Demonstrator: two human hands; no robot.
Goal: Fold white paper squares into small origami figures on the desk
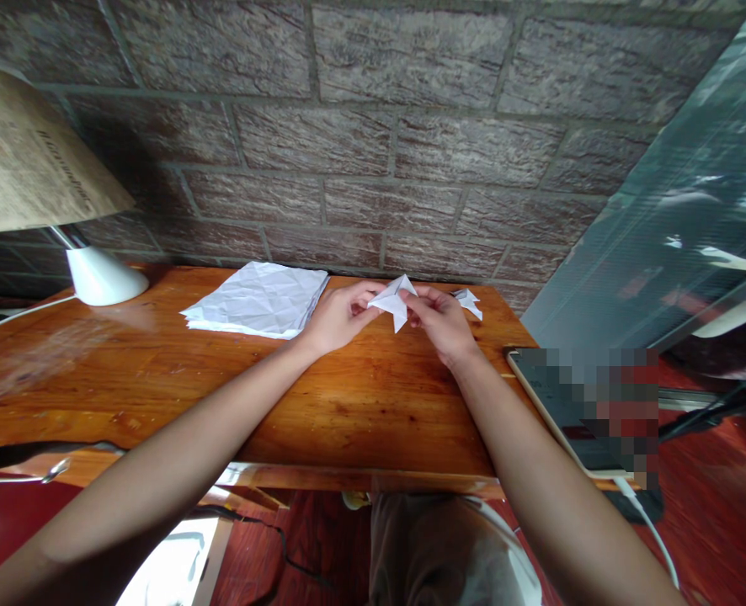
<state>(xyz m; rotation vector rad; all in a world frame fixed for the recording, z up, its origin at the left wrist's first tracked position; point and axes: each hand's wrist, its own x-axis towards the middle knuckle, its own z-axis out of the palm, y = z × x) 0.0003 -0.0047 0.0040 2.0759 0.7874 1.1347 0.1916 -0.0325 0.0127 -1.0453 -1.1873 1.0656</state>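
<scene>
Between my two hands, a little above the wooden table (373, 396), is a small white folded paper figure (396, 298) with pointed flaps. My left hand (343, 313) pinches its left corner between thumb and fingers. On the other side, my right hand (444, 318) grips the right part, its thumb lying on the paper. Just behind the right hand, a second folded paper figure (470, 301) rests on the table, partly hidden by that hand. Left of my left hand lies a stack of creased white paper sheets (259, 296).
A lamp with a white base (106, 276) and a printed paper shade (38, 151) stands at the left. A tablet (568, 421) with a white cable lies at the right edge. The brick wall (348, 143) borders the table's back; a translucent panel (663, 202) leans at right.
</scene>
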